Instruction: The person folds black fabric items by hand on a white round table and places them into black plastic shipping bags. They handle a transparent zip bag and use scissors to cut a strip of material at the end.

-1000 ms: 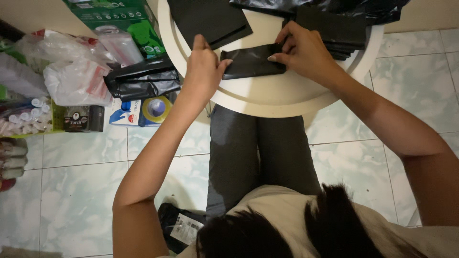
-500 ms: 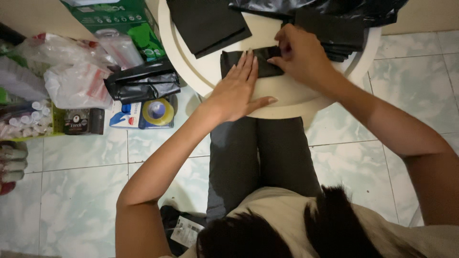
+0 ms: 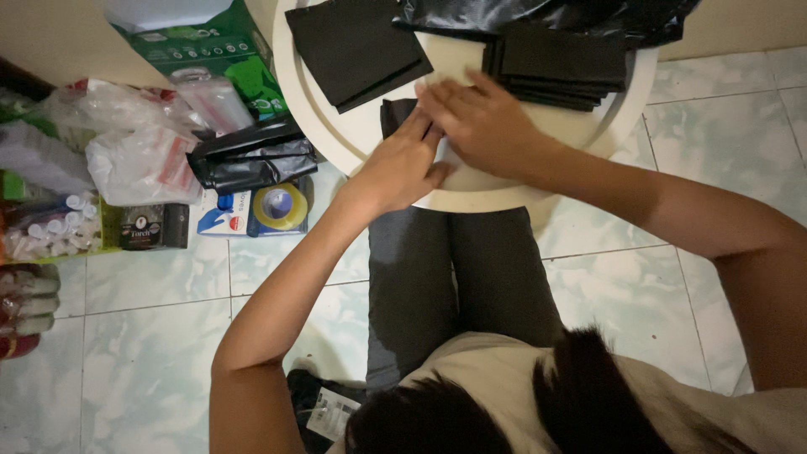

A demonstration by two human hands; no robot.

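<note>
A round white table [image 3: 319, 126] stands over my knees. Both hands meet on a small folded black bag [image 3: 393, 113], and only its left corner shows. My left hand [image 3: 395, 164] lies over its near side with the fingers together. My right hand [image 3: 479, 126] presses flat on top of it. One stack of folded black bags [image 3: 559, 59] sits just beyond my right hand. Another stack of folded black bags [image 3: 353, 46] lies at the table's far left. Loose crumpled black plastic [image 3: 546, 13] is heaped along the far edge.
On the tiled floor to the left lie rolled black bags [image 3: 252, 155], a yellow tape roll [image 3: 280, 206], a green carton [image 3: 210, 50], clear plastic bags [image 3: 126, 143] and a green tray of small vials [image 3: 50, 231].
The black bag was held stretched between both hands. My left hand then smoothed it flat. Now both hands have come together over it, and it looks folded smaller.
</note>
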